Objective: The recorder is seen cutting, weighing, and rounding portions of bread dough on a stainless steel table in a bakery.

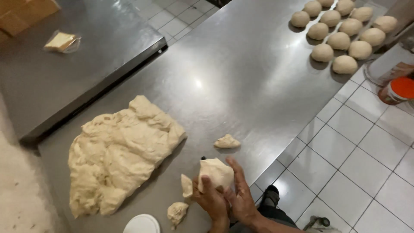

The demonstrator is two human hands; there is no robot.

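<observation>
1. i've got both hands together at the near edge of the steel table (241, 82), cupped round one dough piece (215, 173) that sits just off the surface.
2. left hand (212, 200) has its thumb up over the lump's front and the fingers curled behind it, closed on the dough; right hand (241, 194) lies along the lump's right side, fingers close together and pressed flat to it. looks to me like a grip for shaping, palms doing the work.
3. the big dough mass (118, 155) spreads over the near left part of the table, ragged on its torn side, within easy reach of the hands, which i'd say is why it lies there.
4. small scraps close by: one dough scrap (227, 141) just beyond the hands, a thin sliver (186, 185) touching the left hand's side, another bit (177, 212) at the near edge.
5. finished dough balls (338, 30) stand in rows at the far right corner, close together, well apart from the raw mass.
6. containers: a white round lid or tub (142, 224) at the near edge, contents not visible; an orange-lidded jar (397, 90) off the table's right edge, contents i cannot tell.
7. a wrapped pale block (60, 41) rests on the second table (64, 64) to the left.
</observation>
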